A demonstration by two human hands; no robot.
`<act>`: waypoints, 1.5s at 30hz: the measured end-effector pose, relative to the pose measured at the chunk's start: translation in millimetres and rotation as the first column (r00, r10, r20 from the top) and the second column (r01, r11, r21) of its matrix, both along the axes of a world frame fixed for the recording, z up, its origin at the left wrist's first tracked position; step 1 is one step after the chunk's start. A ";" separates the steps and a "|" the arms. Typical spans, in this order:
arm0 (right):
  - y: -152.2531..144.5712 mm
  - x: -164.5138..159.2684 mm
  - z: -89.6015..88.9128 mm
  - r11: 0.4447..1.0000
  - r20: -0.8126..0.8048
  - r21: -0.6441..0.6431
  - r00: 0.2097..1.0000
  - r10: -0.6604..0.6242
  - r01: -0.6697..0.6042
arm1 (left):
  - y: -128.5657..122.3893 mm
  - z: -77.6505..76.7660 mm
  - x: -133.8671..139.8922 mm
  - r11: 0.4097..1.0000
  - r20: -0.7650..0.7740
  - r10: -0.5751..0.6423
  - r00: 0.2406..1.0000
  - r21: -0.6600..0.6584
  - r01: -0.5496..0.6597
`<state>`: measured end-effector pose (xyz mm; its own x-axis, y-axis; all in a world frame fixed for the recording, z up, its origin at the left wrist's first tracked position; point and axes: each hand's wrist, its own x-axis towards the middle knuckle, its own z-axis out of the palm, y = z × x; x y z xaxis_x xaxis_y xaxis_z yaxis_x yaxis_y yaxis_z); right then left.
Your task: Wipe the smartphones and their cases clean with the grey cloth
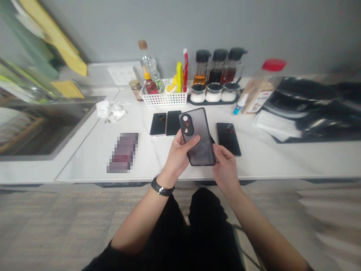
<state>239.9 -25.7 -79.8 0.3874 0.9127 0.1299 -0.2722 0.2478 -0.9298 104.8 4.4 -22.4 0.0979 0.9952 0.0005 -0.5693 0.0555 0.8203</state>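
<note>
A smartphone (pixel 201 148) with a grey back and black edges is held up over the white counter, its oval camera block facing me. My left hand (pixel 177 156) is closed around its left side, thumb lying across the back. My right hand (pixel 226 167) pinches at the lower right edge; a small dark piece shows above those fingers, and I cannot make out what it is. Behind the held phone lie two dark phones side by side, the left one (pixel 158 124) and a partly covered one (pixel 172 122). Another black phone (pixel 228 139) lies to the right.
A pixelated flat item (pixel 123 152) and crumpled tissues (pixel 110 111) are at left, near the sink (pixel 56 156). Along the back stand a white basket (pixel 165 99) of condiments, spice jars (pixel 213 94), a glue-like small bottle (pixel 240 104) and a red-lidded jar (pixel 261 92).
</note>
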 end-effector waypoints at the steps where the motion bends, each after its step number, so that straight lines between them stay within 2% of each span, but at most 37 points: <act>1: 0.0 0.7 2.9 0.996 0.024 0.018 0.996 -0.091 0.091 | -0.5 2.0 -1.1 1.000 0.043 -0.011 0.999 -0.022 0.012; 4: 2.9 5.7 20.8 0.935 0.197 0.155 0.917 -0.346 0.319 | -5.3 10.2 -4.0 0.991 0.101 -0.091 0.991 -0.085 0.100; 6: 7.0 9.6 35.4 0.899 0.342 0.284 0.841 -0.419 0.333 | -9.7 14.0 -3.6 0.987 0.077 -0.115 0.990 -0.105 0.122; 7: 9.2 11.0 41.9 0.896 0.420 0.341 0.806 -0.417 0.285 | -11.6 14.7 -2.4 0.988 0.060 -0.113 0.992 -0.104 0.118; 9: 12.2 11.5 50.4 0.911 0.601 0.399 0.721 -0.345 0.104 | -13.4 14.0 1.1 0.988 0.073 -0.116 0.991 -0.091 0.123; 11: 10.1 8.3 50.3 0.925 0.776 0.366 0.583 -0.241 -0.104 | -11.8 12.1 4.4 0.980 0.165 -0.154 0.974 -0.103 0.172; 13: 1.3 2.7 41.4 0.919 0.881 0.312 0.434 -0.186 -0.240 | -7.1 11.6 5.3 0.970 0.259 -0.160 0.953 -0.138 0.200; 17: -23.1 -5.6 15.6 0.856 0.953 0.290 0.214 -0.216 -0.427 | 0.3 16.0 0.9 0.969 0.284 -0.112 0.952 -0.180 0.168; 20: -28.1 -8.2 13.8 0.857 0.971 0.240 0.121 -0.207 -0.456 | -2.5 18.5 -0.7 0.940 0.290 -0.148 0.946 -0.256 0.226; 23: -25.4 -10.9 26.5 0.870 0.983 0.185 0.091 -0.161 -0.457 | -6.3 20.3 -3.6 0.915 0.314 -0.147 0.938 -0.318 0.249; 26: -25.1 -9.2 36.6 0.809 0.983 0.175 0.060 -0.171 -0.562 | -7.0 22.8 -9.5 0.942 0.276 -0.115 0.954 -0.275 0.193; 28: -24.3 -4.7 38.9 0.796 0.983 0.165 0.035 -0.178 -0.583 | -8.3 23.1 -11.0 0.961 0.262 -0.074 0.962 -0.238 0.138; 32: -23.7 0.1 37.5 0.863 0.987 0.163 0.077 -0.144 -0.478 | -12.4 20.9 -8.3 0.947 0.272 -0.014 0.962 -0.307 0.101; 35: -32.8 -2.5 33.9 0.829 0.985 0.174 0.098 -0.144 -0.531 | -11.1 21.5 -11.7 0.944 0.288 -0.028 0.957 -0.306 0.120; 37: -37.9 -1.5 31.9 0.776 0.986 0.163 0.080 -0.145 -0.609 | -9.9 22.3 -15.1 0.958 0.292 -0.037 0.956 -0.263 0.117; 39: -36.9 2.8 31.0 0.753 0.990 0.139 0.061 -0.131 -0.643 | -10.4 21.9 -16.2 0.957 0.293 -0.025 0.956 -0.270 0.108; 43: -27.2 10.7 27.4 0.796 0.991 0.135 0.084 -0.106 -0.590 | -10.7 17.8 -15.0 0.934 0.312 -0.033 0.950 -0.328 0.140; 45: -27.7 11.3 23.3 0.795 0.990 0.139 0.091 -0.105 -0.590 | -7.7 15.4 -17.0 0.940 0.310 -0.026 0.950 -0.315 0.128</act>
